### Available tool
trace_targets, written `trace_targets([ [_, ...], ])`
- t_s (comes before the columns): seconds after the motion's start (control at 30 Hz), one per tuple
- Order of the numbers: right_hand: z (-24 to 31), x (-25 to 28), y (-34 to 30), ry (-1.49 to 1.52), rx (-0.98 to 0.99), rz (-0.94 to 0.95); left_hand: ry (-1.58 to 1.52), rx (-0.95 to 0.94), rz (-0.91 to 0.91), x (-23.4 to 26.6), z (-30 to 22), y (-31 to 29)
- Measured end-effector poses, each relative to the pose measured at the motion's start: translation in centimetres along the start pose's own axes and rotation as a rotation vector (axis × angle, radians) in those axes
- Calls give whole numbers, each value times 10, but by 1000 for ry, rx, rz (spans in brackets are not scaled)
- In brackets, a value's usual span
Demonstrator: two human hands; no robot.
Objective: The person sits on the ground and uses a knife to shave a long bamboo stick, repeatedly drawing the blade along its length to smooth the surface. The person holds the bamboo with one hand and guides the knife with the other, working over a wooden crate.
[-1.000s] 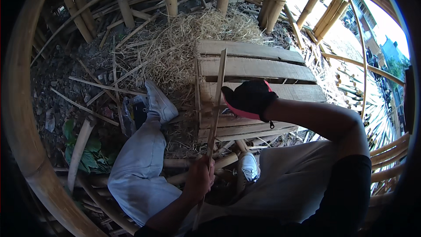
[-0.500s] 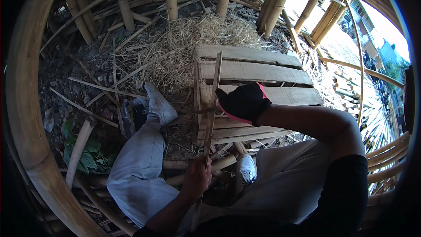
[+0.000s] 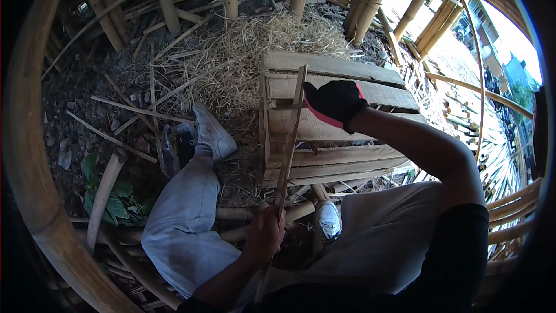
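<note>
My bare left hand (image 3: 264, 236) is closed around the lower part of a long, flat bamboo strip (image 3: 288, 150). The strip slants up and slightly right, its top end beside the wooden crate. My right hand (image 3: 337, 104), in a black and red glove, is closed on a knife whose handle is hidden in the fist. A narrow dark knife blade (image 3: 286, 106) points left from the glove and lies across the strip near its upper end. Whether its edge bites into the bamboo I cannot tell.
A slatted wooden crate (image 3: 341, 88) stands just beyond my hands. Pale shavings (image 3: 249, 52) heap behind it. A thick bamboo pole (image 3: 35, 197) curves along the left, near a cut stake (image 3: 106, 197) and green leaves (image 3: 119, 200). Bamboo posts (image 3: 370, 3) rise at the back.
My right hand and the knife have moved up along the strip, toward its top end. The strip's upper end has shifted a little to the right; my left hand keeps its grip.
</note>
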State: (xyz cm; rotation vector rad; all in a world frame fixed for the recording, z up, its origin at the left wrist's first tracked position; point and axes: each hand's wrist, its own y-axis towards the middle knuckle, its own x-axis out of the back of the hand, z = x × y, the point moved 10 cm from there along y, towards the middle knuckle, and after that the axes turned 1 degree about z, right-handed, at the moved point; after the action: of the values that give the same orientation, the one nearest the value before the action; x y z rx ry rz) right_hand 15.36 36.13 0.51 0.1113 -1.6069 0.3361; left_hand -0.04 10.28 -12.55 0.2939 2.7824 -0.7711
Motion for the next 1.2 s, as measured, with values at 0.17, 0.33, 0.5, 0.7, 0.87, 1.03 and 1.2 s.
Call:
trace_targets([
  [0.17, 9, -5, -13, 36, -40, 77, -2, 87, 5, 3, 10, 3],
  [0.33, 29, -14, -14, -57, 102, 136, -63, 121, -5, -2, 8, -2],
  [0.5, -40, 13, 33, 8, -72, 53, 89, 83, -41, 3, 12, 5],
  [0.7, 45, -24, -27, 20, 135, 194, 90, 94, -36, 11, 19, 3],
  [0.87, 28, -26, -10, -19, 181, 110, 178, 46, -59, 8, 7, 2],
  [1.03, 22, -19, -6, -88, 201, -2, 176, 33, -68, 9, 7, 4],
  [1.2, 16, -14, 1, -90, 127, 79, 271, -16, -84, 11, -1, 6],
])
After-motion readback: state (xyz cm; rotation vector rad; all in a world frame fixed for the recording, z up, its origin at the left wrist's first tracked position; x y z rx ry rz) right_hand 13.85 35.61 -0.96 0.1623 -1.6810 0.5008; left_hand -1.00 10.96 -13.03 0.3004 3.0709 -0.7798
